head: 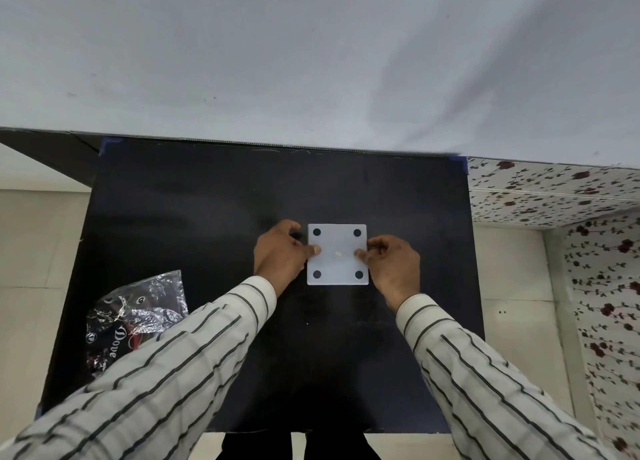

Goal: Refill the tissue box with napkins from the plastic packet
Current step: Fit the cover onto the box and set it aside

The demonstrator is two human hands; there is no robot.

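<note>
A white square tissue box sits near the middle of the black table, its upward face showing a dark round pad at each corner. My left hand grips its left side, thumb pressed on the top face. My right hand holds the right side the same way. The clear plastic packet, crinkled and printed with white lettering, lies at the table's left front, partly hidden under my left sleeve. No napkins are visible.
A white cloth backdrop hangs behind the table's far edge. A floral-patterned surface stands to the right. Pale floor tiles flank the table.
</note>
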